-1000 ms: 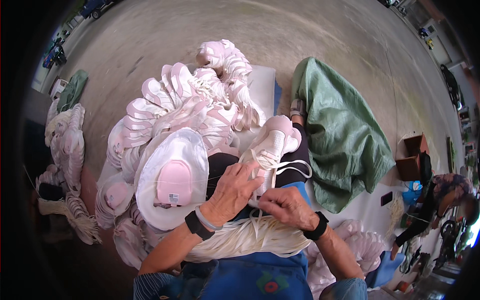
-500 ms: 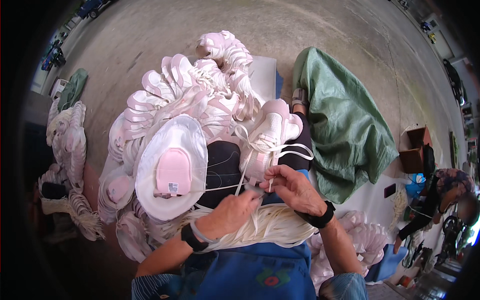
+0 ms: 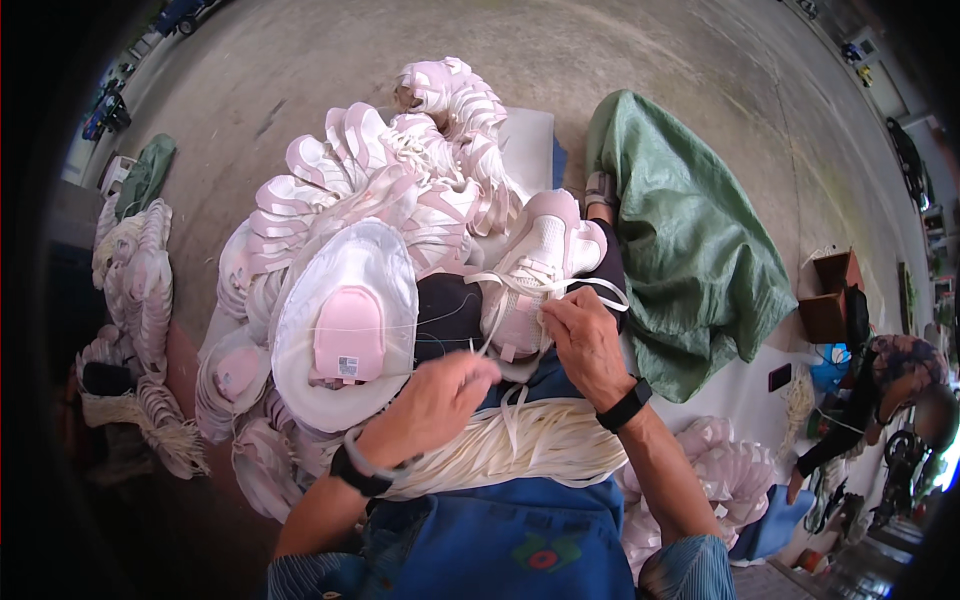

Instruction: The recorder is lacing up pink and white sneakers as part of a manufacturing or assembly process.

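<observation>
On my lap rests a pale pink and white sneaker upper [image 3: 535, 255], toe pointing away, with a white shoelace [image 3: 607, 290] threaded partway and its loops loose across the front. At the upper's right edge, my right hand [image 3: 592, 345] pinches the lace. My left hand [image 3: 435, 400] is slightly smeared, below and left of the upper, with its fingers drawn together. A strip of lace and a thin glint show by its fingertips; what it grips is unclear. Beside it stands another upper [image 3: 345, 335], its white underside and pink heel patch facing me.
A bundle of cream laces [image 3: 520, 445] lies across my lap. Stacked uppers [image 3: 330, 190] spread ahead and left, with more uppers [image 3: 150, 290] at far left. A green sheet [image 3: 680, 260] drapes on the right. Another person [image 3: 895, 385] bends at far right.
My hands have moved apart. The left hand went down and left, away from the lace end; the right went up to the upper's right edge, where it pinches the lace.
</observation>
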### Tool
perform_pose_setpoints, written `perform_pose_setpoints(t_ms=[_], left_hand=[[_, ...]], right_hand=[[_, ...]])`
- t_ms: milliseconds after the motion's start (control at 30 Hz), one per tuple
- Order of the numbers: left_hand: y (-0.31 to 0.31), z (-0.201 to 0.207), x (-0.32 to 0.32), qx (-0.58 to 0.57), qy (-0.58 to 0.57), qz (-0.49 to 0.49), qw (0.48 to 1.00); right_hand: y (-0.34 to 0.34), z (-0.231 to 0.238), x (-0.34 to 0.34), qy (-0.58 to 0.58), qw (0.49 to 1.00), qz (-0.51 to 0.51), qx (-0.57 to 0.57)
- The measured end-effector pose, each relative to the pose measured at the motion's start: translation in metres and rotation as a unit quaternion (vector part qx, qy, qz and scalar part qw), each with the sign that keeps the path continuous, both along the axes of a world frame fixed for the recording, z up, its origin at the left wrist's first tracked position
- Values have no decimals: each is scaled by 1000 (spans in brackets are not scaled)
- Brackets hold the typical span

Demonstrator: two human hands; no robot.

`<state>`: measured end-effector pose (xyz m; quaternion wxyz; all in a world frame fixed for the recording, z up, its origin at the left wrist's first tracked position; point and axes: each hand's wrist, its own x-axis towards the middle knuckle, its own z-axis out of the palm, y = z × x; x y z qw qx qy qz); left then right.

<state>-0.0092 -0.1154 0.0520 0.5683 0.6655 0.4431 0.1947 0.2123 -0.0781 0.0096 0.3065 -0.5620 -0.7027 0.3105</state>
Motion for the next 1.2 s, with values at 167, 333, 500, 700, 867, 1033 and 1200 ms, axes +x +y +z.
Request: perform_pose_setpoints(t_ms=[167,333,500,700,867,1033,1200], left_hand=[[35,-37,32,176,82,146,970],[53,-43,42,209,132,155,956],[54,-50,45,234,124,164,950],[56,-55,43,253,104,158,949],[59,-59,41,229,74,157,958],[61,-61,42,218,73,160,960],[64,-68,40,199,16,176,964]], right_hand=[[6,0,-3,-23,1000,0,-14],[8,0,-7,-115,993,12,7],[11,-8,-9,-119,993,10,8],[19,-15,-4,10,1000,-2,-7],[23,-10,-6,54,991,-15,-123],[16,-19,-11,42,996,-67,-44],[15,-22,-11,56,996,-44,-51]])
